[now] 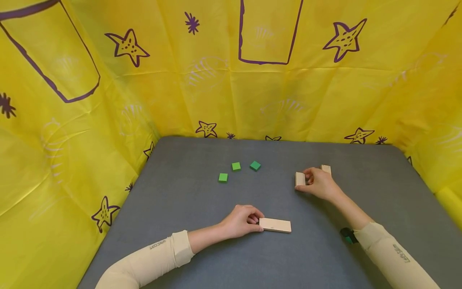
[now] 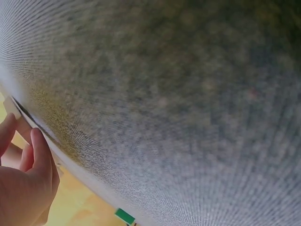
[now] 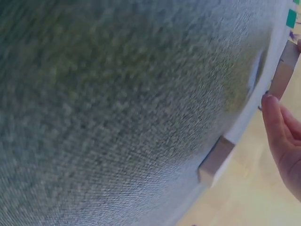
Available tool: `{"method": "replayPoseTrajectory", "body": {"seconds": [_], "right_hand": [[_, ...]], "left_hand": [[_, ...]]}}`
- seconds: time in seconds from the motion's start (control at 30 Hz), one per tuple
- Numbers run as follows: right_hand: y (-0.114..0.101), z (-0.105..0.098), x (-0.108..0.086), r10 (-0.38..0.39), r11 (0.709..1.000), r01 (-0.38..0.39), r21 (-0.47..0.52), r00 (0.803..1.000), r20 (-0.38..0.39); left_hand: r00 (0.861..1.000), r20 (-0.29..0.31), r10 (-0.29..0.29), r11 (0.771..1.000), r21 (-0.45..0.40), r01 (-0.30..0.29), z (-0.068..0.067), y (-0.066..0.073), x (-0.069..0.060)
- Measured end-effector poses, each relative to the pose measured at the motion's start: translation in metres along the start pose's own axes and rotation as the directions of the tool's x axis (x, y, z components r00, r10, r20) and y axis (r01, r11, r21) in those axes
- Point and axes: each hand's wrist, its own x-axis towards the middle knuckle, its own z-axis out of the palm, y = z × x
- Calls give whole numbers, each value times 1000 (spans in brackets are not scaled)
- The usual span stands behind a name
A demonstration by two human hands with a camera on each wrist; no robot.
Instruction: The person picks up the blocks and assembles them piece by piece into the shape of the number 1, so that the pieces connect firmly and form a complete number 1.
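On the grey table, the left hand [image 1: 242,221] pinches the left end of a flat, pale wooden block [image 1: 276,225] between thumb and fingers. The left wrist view shows this hand [image 2: 28,179] at the lower left with the block [image 2: 23,126]. Farther back on the right, the right hand [image 1: 319,184] pinches a shorter wooden block [image 1: 300,179]. A further wooden block [image 1: 326,169] lies just behind that hand, partly hidden by it. In the right wrist view the fingers of the right hand [image 3: 287,136] hold a block [image 3: 285,73], and another block [image 3: 216,161] lies apart.
Two light green blocks [image 1: 236,166] [image 1: 223,178] and a darker green one [image 1: 255,165] lie at the back middle of the grey table [image 1: 180,168]. Yellow cloth [image 1: 216,88] with purple drawings stands behind and at the sides. A dark and green object [image 1: 348,236] shows by the right cuff.
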Motion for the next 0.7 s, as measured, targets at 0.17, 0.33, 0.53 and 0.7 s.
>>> {"method": "replayPoseTrajectory", "body": {"seconds": [0.17,0.33,0.53,0.7], "right_hand": [[-6,2,-3,2,1000,-2,-15,1000,-4],[-11,3,-6,-12,1000,12,-29,1000,-16],[-17,8,-9,-26,999,25,-35,999,-18],[-23,12,-12,-36,999,35,-34,999,-20]], "left_hand": [[1000,8,-5,1000,-4,5,1,-1,0],[1000,10,-12,1000,8,12,2,-1,0],[1000,7,27,999,25,-27,1,-2,-2],[995,-5,104,993,48,-104,1,-3,-4]]}}
